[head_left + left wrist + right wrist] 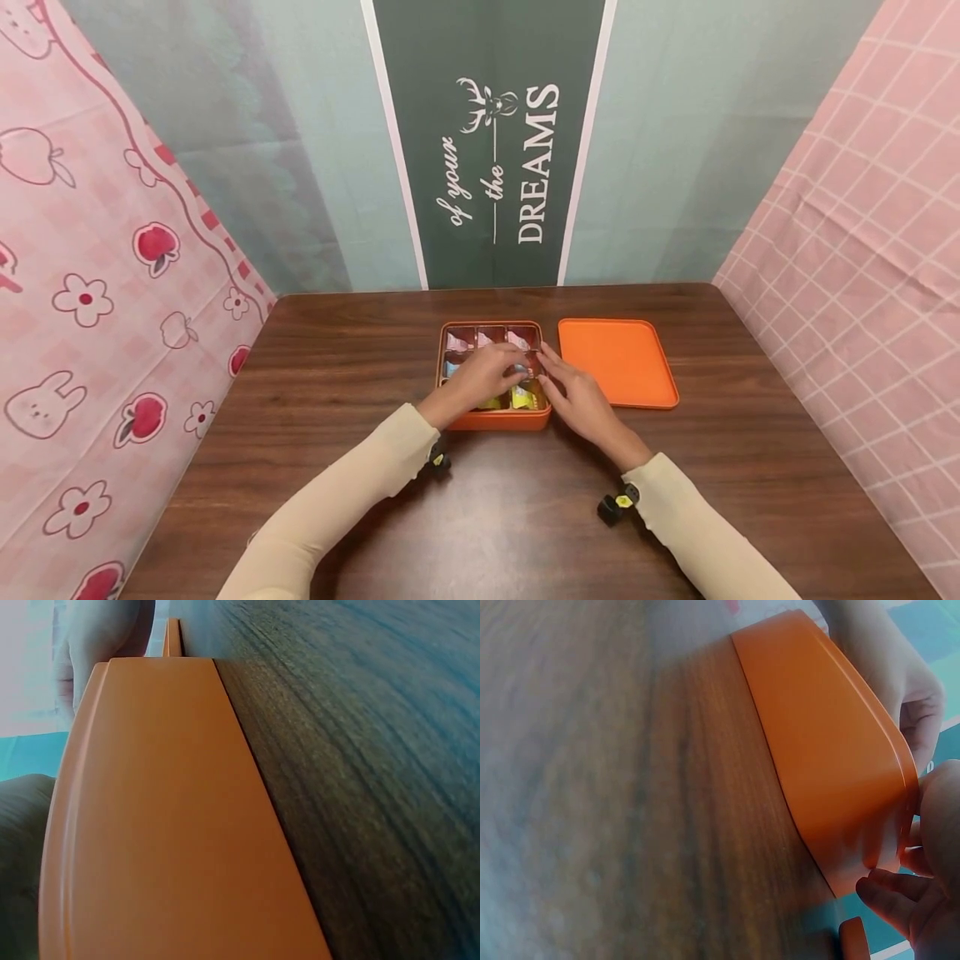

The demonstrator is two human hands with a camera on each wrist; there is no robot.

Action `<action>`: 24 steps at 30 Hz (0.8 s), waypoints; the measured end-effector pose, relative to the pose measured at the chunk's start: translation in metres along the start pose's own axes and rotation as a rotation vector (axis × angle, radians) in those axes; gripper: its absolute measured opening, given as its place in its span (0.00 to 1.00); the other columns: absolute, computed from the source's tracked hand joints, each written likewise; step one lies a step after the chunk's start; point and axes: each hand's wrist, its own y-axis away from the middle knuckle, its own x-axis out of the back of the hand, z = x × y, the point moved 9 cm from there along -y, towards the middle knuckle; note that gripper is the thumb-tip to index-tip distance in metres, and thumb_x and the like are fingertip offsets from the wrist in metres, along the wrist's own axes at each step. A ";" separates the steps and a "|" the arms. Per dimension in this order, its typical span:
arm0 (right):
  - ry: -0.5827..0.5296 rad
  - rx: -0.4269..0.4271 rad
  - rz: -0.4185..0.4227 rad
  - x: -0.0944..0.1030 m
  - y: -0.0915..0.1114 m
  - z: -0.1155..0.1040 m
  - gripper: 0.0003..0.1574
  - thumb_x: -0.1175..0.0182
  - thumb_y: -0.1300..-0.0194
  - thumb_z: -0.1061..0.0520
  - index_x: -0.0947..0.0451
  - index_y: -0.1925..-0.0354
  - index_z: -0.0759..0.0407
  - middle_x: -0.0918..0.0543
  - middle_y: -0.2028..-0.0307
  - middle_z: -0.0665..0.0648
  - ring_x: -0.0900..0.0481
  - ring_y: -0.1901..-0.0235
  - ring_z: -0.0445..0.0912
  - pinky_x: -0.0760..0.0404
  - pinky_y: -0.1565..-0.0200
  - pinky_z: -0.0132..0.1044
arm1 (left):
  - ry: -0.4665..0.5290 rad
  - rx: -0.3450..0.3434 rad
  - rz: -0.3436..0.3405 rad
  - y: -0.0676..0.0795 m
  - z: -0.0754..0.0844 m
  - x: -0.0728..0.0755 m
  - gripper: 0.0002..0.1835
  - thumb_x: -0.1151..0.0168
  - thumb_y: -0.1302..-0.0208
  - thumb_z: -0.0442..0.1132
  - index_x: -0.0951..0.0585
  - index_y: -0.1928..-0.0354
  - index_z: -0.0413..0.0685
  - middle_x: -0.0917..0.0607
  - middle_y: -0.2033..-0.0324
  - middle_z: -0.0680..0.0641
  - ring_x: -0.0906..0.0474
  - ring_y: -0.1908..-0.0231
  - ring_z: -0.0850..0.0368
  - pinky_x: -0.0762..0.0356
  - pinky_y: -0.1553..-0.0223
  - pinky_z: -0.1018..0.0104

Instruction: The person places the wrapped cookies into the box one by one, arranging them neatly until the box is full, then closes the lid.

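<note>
An orange divided box (pixel 498 421) sits on the table, its compartments holding small wrapped sweets: pink ones (pixel 517 340) in the back row, a blue one (pixel 452 367) at middle left, yellow ones (pixel 523 398) in front. My left hand (pixel 480 375) reaches over the box from the left, thumb and fingers pinching a blue-wrapped sweet (pixel 519 368) at the middle-right compartment; the hand partly hides it. My right hand (pixel 585 404) is at the box's right side, fingers fairly straight. In the right wrist view its fingertips (pixel 881 889) touch the outer wall.
An orange lid (pixel 618 362) lies flat just right of the box. Brown wooden table (pixel 495 517) surrounds both. Behind stands a green printed cloth (pixel 491 167); pink cloths (pixel 862 292) hang at the sides.
</note>
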 end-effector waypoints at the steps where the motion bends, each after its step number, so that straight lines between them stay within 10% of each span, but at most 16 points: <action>1: -0.001 -0.003 -0.002 0.000 0.000 0.000 0.31 0.41 0.25 0.54 0.30 0.29 0.61 0.34 0.27 0.56 0.24 0.36 0.59 0.25 0.39 0.58 | -0.001 0.000 -0.001 0.000 0.000 0.000 0.11 0.32 0.31 0.40 0.12 0.51 0.44 0.12 0.55 0.48 0.16 0.57 0.59 0.19 0.51 0.69; 24: -0.009 -0.015 -0.008 0.000 -0.001 -0.002 0.31 0.43 0.24 0.51 0.31 0.28 0.61 0.34 0.27 0.56 0.27 0.35 0.58 0.26 0.39 0.58 | -0.063 0.042 -0.003 0.003 -0.001 0.001 0.12 0.32 0.31 0.43 0.11 0.51 0.47 0.11 0.54 0.51 0.15 0.57 0.60 0.18 0.51 0.68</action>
